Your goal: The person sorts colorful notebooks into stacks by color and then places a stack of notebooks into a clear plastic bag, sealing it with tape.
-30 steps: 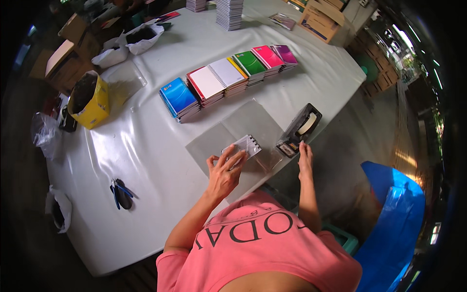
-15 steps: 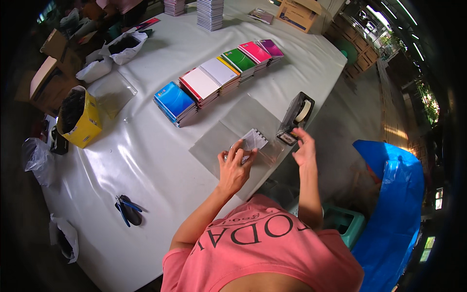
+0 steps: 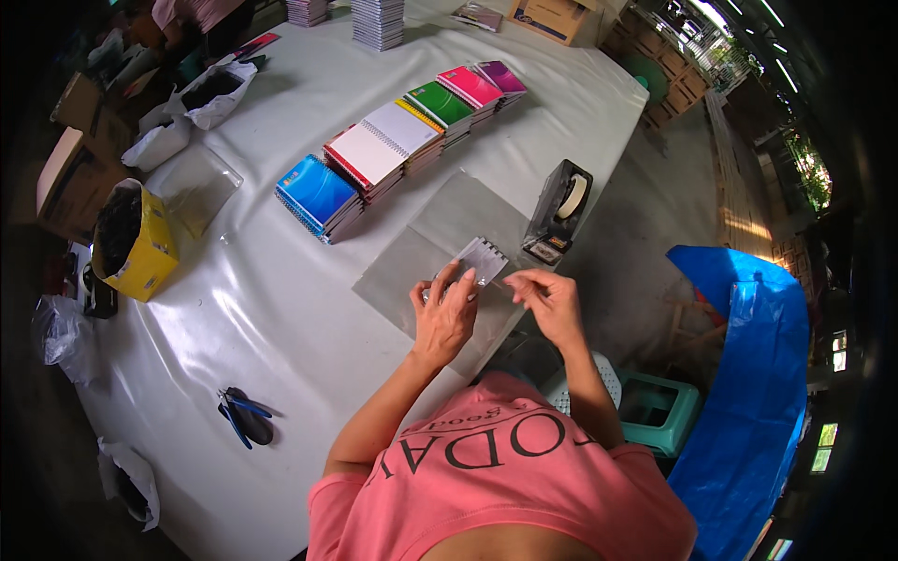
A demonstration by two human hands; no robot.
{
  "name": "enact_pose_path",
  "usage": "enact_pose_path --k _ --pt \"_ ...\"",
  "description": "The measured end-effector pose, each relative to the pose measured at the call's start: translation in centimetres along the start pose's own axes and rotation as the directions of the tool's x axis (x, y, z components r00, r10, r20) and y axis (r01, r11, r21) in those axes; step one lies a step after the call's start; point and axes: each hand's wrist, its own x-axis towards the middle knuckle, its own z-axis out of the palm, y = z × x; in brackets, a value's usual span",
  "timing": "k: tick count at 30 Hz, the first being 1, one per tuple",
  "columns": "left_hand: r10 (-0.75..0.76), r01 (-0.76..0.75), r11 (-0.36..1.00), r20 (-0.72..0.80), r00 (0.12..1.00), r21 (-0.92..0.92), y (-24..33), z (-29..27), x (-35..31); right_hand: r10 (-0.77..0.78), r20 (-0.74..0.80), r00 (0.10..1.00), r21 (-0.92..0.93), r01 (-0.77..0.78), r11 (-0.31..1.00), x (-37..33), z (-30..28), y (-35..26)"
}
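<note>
My left hand [image 3: 443,316] bends its fingers over a small white spiral-edged pad [image 3: 485,261], which looks wrapped in clear plastic, and holds it down. Under the pad lie clear plastic sheets [image 3: 398,276] on the pale table cover. Just right of the pad, my right hand [image 3: 552,301] has thumb and forefinger pinched together. Anything between those fingertips is too small to make out. A black tape dispenser [image 3: 544,229] with a roll of tape stands beyond my right hand, close to the table's right edge.
A row of spiral notebook stacks [image 3: 440,105] runs across the table beyond the sheets, a blue one [image 3: 318,192] nearest. Cutting pliers [image 3: 245,416] lie at left. A yellow container [image 3: 150,245], bags and cartons line the left side. A green stool [image 3: 669,397] stands right of me.
My right hand has come away from the tape dispenser, moving left and nearer to the pad, its fingers now pinched. My left hand stays on the pad. The whole view has shifted slightly.
</note>
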Motion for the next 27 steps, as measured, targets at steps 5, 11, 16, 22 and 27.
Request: enact_pose_path --k 5,11,16,22,27 --pt "0.011 -0.012 1.000 -0.033 0.999 -0.023 -0.2 0.3 -0.2 0.279 0.180 0.943 0.242 -0.318 0.917 1.0 2.6 -0.1" --pt "-0.012 0.012 1.000 -0.014 1.000 -0.024 -0.3 0.1 -0.2 0.271 0.110 0.956 0.115 -0.283 0.952 0.6 3.7 2.9" --pt "-0.208 0.188 0.975 0.185 0.960 0.119 0.8 -2.5 1.0 0.348 0.144 0.927 0.070 -0.360 0.930 0.5 3.8 4.6" --pt "-0.283 0.272 0.959 0.246 0.927 0.078 1.7 -2.0 2.3 0.342 0.097 0.935 0.368 -0.353 0.860 -1.3 6.4 15.1" --pt "0.097 -0.125 0.982 0.187 0.978 0.144 2.1 -1.9 3.2 0.455 0.519 0.723 0.530 -0.690 0.492 0.8 -0.9 8.2"
